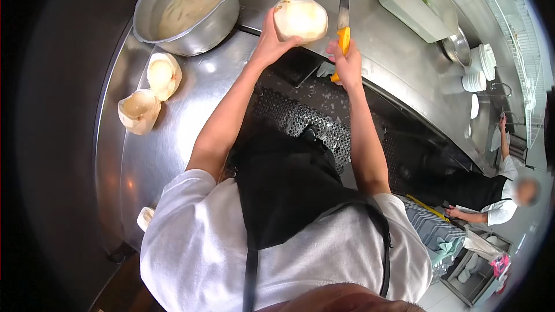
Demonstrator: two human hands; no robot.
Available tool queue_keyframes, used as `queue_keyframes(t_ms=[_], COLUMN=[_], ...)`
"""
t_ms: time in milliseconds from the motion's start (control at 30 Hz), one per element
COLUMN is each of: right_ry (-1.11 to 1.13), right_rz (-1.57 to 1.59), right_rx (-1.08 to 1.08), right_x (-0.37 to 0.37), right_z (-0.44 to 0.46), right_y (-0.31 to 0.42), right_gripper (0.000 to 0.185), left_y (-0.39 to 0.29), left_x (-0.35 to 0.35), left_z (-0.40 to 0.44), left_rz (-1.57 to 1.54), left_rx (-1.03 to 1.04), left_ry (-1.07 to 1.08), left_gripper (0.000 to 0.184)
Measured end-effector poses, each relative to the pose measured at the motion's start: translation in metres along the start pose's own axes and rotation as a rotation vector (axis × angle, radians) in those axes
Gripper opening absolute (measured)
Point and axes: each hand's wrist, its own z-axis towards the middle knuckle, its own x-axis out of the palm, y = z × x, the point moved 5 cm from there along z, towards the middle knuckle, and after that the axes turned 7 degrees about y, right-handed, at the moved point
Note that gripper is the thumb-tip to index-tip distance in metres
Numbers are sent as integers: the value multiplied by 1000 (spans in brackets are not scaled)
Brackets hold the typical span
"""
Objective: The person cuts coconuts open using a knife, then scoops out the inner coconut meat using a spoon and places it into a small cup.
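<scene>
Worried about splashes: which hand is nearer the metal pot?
Left. The left hand, holding the coconut, is right of the pot; the right hand, gripping the knife, is farther right.

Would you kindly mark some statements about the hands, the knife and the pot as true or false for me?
1. The left hand holds a pale trimmed coconut. True.
2. The right hand is empty. False: it grips a knife with a yellow handle.
3. The knife's blade is sunk into the coconut. False: blade and coconut are apart.
4. The metal pot contains a cloudy liquid. True.
5. Two opened coconuts lie inside the pot. False: they sit beside it on the steel counter.
</scene>
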Motion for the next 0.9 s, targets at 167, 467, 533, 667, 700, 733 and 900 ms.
queue_keyframes(t_ms=[167, 467, 533, 667, 700, 733, 900], right_ry=[-106, -98, -99, -114, -122, -128, -152], right_rz=[116, 70, 28, -20, -28, -24, -20], right_rx=[-66, -51, -49, -40, -37, -48, -83], right_x=[3, 10, 12, 17, 18, 18, 17], right_z=[-18, -33, -36, -41, -41, -42, -43], right_y=[14, 29, 34, 41, 43, 46, 64], right_gripper=[22, 21, 21, 23, 23, 23, 24], left_y=[3, 6, 11, 13, 8, 4, 0], left_x=[-5, -8, -8, -9, -9, -10, -14], left_z=[3, 6, 6, 4, 2, 2, 5], left_rz=[-30, 6, 6, 26, 34, 42, 0], left_rx=[-36, -75, -107, -70, -56, -43, -74], left_ry=[-32, -63, -72, -70, -68, -66, -75], left_gripper=[96, 95, 94, 92, 91, 90, 84])
